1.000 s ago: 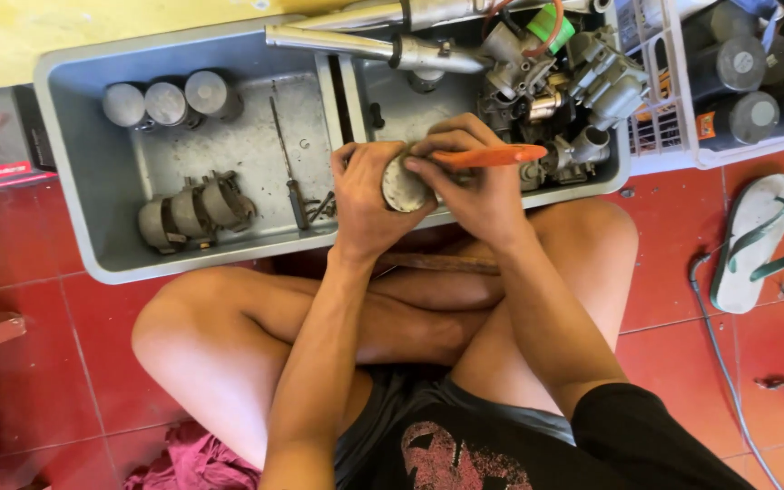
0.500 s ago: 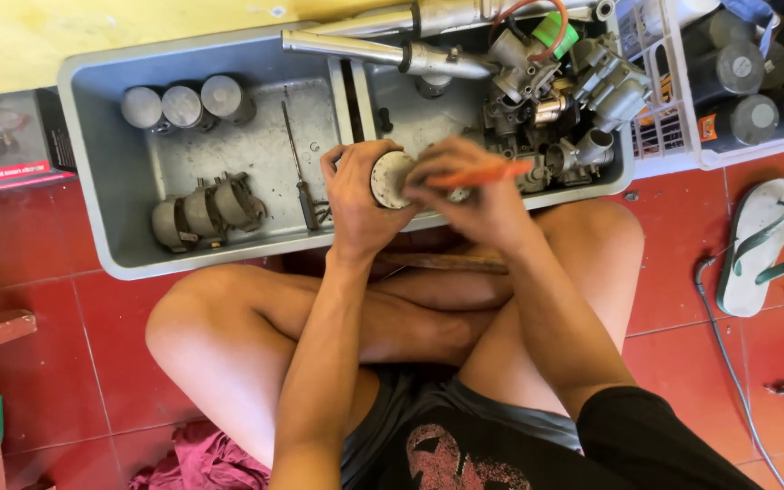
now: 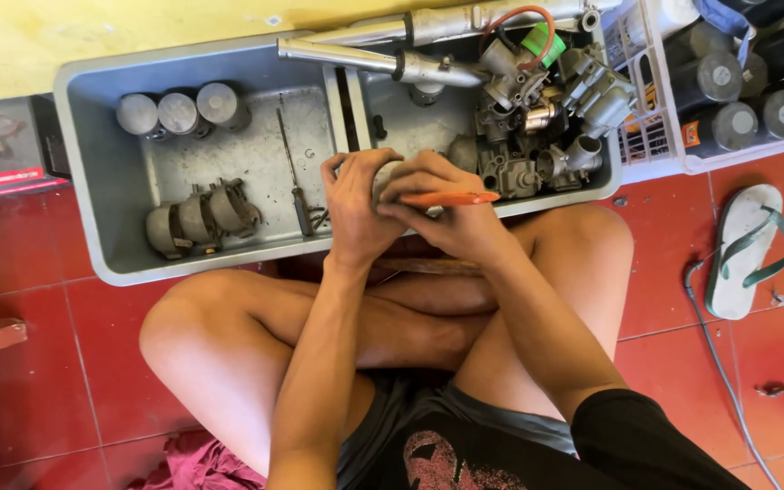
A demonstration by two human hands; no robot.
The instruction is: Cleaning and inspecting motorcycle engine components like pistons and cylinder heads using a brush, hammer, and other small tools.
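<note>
Red tile floor (image 3: 755, 381) — yellow wall (image 3: 93, 36)

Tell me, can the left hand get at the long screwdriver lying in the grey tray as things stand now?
Probably yes, once freed. The left hand is wrapped around a round metal part; the screwdriver lies uncovered in the grey tray just beside it, with nothing between.

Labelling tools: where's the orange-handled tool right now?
Head view, centre: the orange-handled tool lies across the right hand, beside the left hand holding a small round metal part, at the grey tray's near edge.
</note>
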